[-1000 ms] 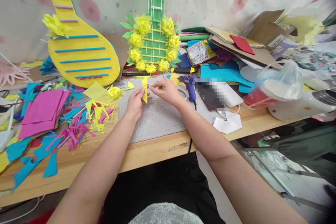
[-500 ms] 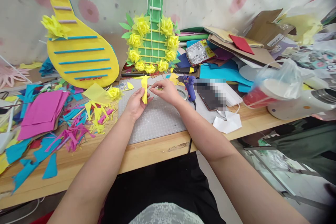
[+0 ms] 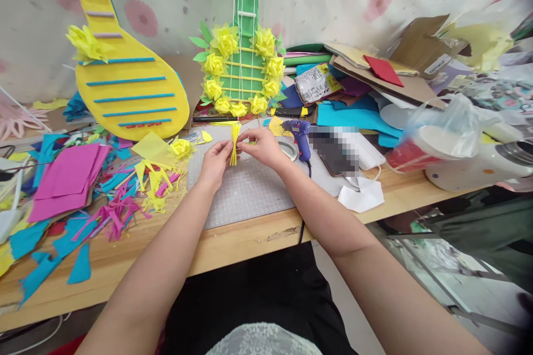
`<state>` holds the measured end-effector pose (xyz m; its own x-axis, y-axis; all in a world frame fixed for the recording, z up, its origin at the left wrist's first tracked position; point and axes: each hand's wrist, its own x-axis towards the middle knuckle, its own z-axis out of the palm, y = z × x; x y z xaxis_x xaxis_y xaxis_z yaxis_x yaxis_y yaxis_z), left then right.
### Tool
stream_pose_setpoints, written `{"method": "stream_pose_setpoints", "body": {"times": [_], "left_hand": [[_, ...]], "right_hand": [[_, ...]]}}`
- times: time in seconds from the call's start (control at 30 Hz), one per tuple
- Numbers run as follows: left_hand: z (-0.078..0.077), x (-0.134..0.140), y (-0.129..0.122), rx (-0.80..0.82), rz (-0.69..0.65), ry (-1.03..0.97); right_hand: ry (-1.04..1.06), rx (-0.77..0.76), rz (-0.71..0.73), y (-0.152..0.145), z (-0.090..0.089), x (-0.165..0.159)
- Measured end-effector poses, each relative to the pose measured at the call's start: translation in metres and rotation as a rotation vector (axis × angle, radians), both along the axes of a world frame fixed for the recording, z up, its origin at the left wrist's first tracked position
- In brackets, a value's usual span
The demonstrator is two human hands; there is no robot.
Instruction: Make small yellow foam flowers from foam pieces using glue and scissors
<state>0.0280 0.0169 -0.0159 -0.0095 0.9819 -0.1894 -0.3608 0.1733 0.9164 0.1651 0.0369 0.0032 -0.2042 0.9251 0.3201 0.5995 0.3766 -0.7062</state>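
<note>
A pleated strip of yellow paper (image 3: 235, 132) stands upright over the cutting mat, narrow at its middle and fanned at both ends. My left hand (image 3: 215, 164) pinches it from the left, thumb and fingers closed at its waist. From the right, the fingertips of my right hand (image 3: 262, 147) close on the same narrow middle. Just right of that hand, a roll of tape (image 3: 288, 150) lies on the grey cutting mat (image 3: 250, 197), and beyond it rests a purple glue gun (image 3: 300, 138). The pinching fingertips partly hide the paper's middle.
A yellow paper flower (image 3: 181, 147) and paper scraps (image 3: 120, 205) cover the left side. Behind stand a yellow lute-shaped model (image 3: 137, 97) and a green one (image 3: 245, 75) with yellow flowers. A phone (image 3: 333, 152), a mask (image 3: 361, 194) and a bagged cup (image 3: 420, 147) lie rightward.
The yellow paper has turned and shifted slightly right, and it now looks pinched at the middle. My right fingertips, apart from it before, have come onto it.
</note>
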Motion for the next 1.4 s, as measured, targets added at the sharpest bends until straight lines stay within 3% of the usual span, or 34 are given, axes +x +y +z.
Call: {"method": "stream_pose_setpoints", "body": {"times": [0.2,0.47,0.87,1.23,1.4], "left_hand": [[-0.005,0.002,-0.001,0.12,-0.023,0.181],[-0.014,-0.002,0.004,0.178,0.023,0.31],[-0.011,-0.001,0.002,0.115,0.05,0.278],[-0.009,0.0,0.0,0.123,0.126,0.277],[-0.002,0.001,-0.002,0.125,0.046,0.164]], "right_hand": [[-0.081,0.044,-0.044,-0.002,0.002,0.0],[-0.067,-0.013,0.07,-0.001,0.005,0.003],[-0.11,0.016,0.129,-0.003,0.008,0.005],[-0.157,0.142,0.056,-0.005,0.008,0.009],[-0.1,0.101,0.069,-0.003,0.006,0.01]]}}
